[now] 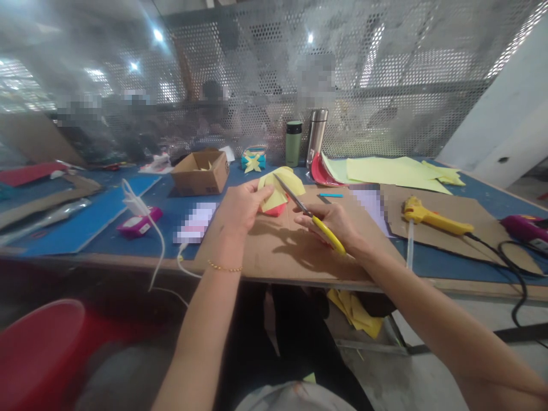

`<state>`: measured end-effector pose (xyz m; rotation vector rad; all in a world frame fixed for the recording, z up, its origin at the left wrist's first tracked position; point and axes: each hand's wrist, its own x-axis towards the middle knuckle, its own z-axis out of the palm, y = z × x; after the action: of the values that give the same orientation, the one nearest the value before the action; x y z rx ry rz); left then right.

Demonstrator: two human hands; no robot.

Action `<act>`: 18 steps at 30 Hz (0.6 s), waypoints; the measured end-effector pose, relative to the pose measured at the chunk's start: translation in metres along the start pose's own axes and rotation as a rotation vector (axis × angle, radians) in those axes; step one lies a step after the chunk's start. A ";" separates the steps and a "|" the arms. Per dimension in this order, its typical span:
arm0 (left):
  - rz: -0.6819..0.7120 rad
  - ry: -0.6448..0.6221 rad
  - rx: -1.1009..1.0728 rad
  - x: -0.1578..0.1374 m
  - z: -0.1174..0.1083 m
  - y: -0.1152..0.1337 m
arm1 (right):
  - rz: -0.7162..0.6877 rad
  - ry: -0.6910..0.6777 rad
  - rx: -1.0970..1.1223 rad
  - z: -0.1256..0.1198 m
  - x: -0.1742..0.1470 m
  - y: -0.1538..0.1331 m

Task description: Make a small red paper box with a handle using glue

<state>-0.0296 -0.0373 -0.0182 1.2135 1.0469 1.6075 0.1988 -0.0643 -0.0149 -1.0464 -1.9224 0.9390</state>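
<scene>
Pinched in my left hand [244, 205] is a piece of yellow foam sheet or paper [287, 181], held above the cardboard mat. A red piece [274, 210] shows just under it, partly hidden by the yellow one. My right hand [327, 222] is closed on scissors [326, 233] with yellow handles. Their blades point up and left and lie against the yellow piece; whether the blades are parted I cannot tell. A small blue strip [331, 195] rests on the mat beyond my right hand.
The cardboard mat [274, 257] lies on the blue table. A yellow glue gun [436, 220] rests at right, its black cord trailing. Behind stand a cardboard box [201, 174], a green cup [293, 145] and a steel flask [317, 134]. Yellow sheets [394, 171] lie back right.
</scene>
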 end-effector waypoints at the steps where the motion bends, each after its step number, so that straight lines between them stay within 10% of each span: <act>1: 0.006 -0.010 0.004 0.000 0.000 0.000 | 0.006 0.003 -0.001 0.000 0.000 0.000; 18: -0.097 -0.123 -0.002 -0.013 0.007 0.016 | 0.071 0.021 0.084 -0.003 0.001 0.001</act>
<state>-0.0228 -0.0529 -0.0052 1.2256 1.0104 1.4410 0.2008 -0.0621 -0.0138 -1.0770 -1.8226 1.0357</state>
